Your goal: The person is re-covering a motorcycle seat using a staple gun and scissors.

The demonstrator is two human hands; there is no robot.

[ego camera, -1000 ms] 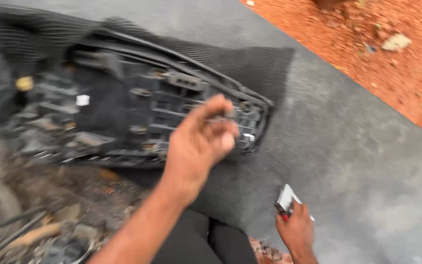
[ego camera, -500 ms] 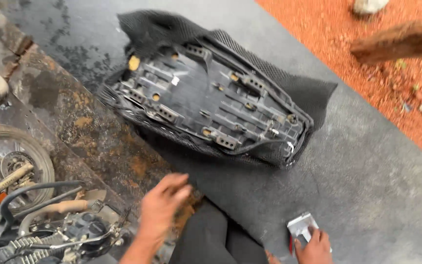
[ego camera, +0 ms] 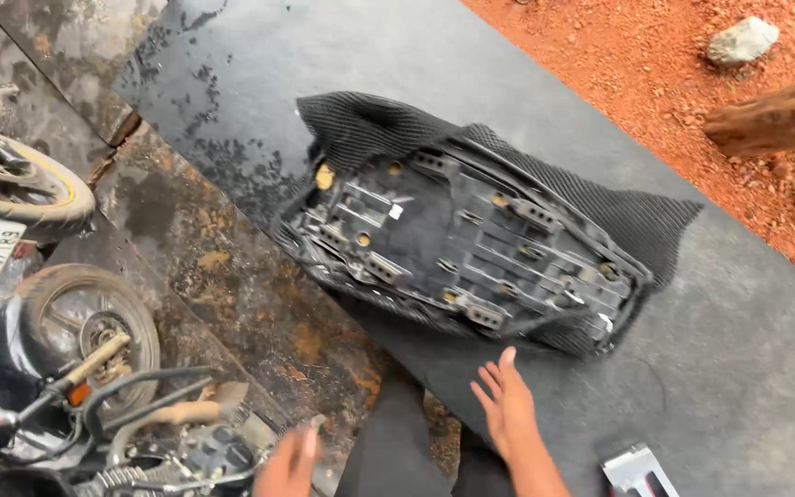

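Note:
A motorcycle seat [ego camera: 457,248] lies upside down on a grey concrete slab [ego camera: 738,350], its black plastic underside facing up. A black mesh cover [ego camera: 370,124] is wrapped loosely around its edges. My right hand [ego camera: 506,405] hovers just in front of the seat's near edge, fingers spread, holding nothing. A small silver hand tool [ego camera: 635,469] lies on the slab to the right of that hand, apart from it. My left hand [ego camera: 285,465] is at the bottom edge, blurred, near a motorcycle's handlebar. My dark trouser legs [ego camera: 397,442] show between the hands.
Parked motorcycles crowd the left side: a wheel [ego camera: 85,322], a tyre [ego camera: 39,189] and handlebars [ego camera: 140,396]. Stained, wet floor [ego camera: 232,276] runs beside the slab. Red earth [ego camera: 655,83] with a stone [ego camera: 743,41] and a wooden log [ego camera: 775,115] lies at the far right.
My right hand has let go of the silver tool, which now rests on the slab, and has moved up towards the seat. My left hand has dropped lower. The view has pulled back.

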